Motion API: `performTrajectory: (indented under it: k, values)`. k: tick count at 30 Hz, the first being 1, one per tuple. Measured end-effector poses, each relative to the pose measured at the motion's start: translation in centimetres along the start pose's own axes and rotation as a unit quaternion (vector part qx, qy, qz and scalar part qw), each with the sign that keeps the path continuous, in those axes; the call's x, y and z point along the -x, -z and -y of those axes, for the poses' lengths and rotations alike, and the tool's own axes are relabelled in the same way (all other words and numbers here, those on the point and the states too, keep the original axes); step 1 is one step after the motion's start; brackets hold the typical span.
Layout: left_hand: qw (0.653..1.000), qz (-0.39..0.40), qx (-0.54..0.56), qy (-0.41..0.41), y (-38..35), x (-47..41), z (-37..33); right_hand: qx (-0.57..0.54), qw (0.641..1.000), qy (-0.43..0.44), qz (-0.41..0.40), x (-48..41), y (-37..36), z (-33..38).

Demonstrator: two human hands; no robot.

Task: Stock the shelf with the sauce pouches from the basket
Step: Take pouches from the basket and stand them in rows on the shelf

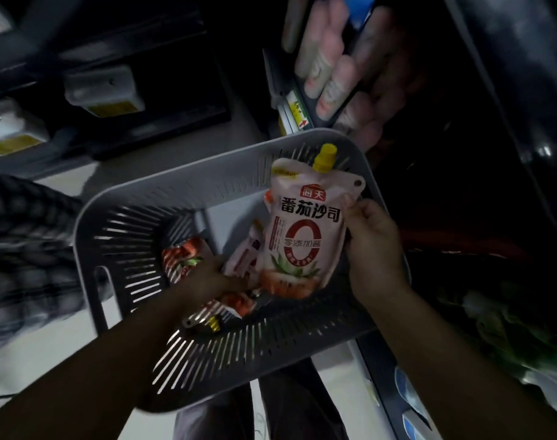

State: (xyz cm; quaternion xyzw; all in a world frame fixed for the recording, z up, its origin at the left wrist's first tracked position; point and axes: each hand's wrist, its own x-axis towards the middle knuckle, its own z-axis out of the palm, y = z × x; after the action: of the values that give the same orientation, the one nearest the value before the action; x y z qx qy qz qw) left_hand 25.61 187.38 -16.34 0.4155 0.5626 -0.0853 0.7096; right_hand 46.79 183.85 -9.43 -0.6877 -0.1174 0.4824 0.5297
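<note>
Your right grip [375,249] pinches the sauce pouch [305,230] by its side edge inside the basket [175,192], spout up, likely for shelving, while your left grip [210,276] reaches among the remaining pouches [182,262], hold unclear.

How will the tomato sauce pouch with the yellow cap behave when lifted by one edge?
Probably floppy: the tomato sauce pouch is soft film, pinched at its side edge by the right hand. Its glossy surface may slip. It looks full, so likely hefty.
</note>
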Motion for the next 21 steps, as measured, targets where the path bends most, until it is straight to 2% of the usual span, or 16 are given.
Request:
performTrajectory:
  k: [4, 9, 12, 15, 18, 21]
  values:
    - [0.989, -0.055, 0.138, -0.025, -0.2, 4.3, -2.4, -0.056, 0.997, -0.053, 0.017, 0.7, -0.1, 1.9]
    - [0.968, -0.106, 0.213, -0.086, -1.9, 9.8, -6.3, -0.125, 0.985, -0.118, 0.030, 2.5, -1.1, 5.8]
    - [0.946, -0.130, 0.264, -0.138, -3.1, 13.5, -9.4, -0.165, 0.967, -0.190, 0.047, 4.1, -2.2, 8.4]
    - [0.931, -0.175, 0.258, -0.191, -4.0, 16.9, -12.1, -0.165, 0.963, -0.186, 0.102, 6.1, -3.2, 11.4]
    - [0.920, -0.235, 0.178, -0.260, -4.4, 20.4, -14.2, -0.167, 0.960, -0.143, 0.172, 8.1, -3.1, 15.1]
    - [0.905, -0.247, 0.169, -0.302, -3.8, 23.9, -15.6, -0.161, 0.943, -0.127, 0.263, 10.2, -3.0, 18.8]
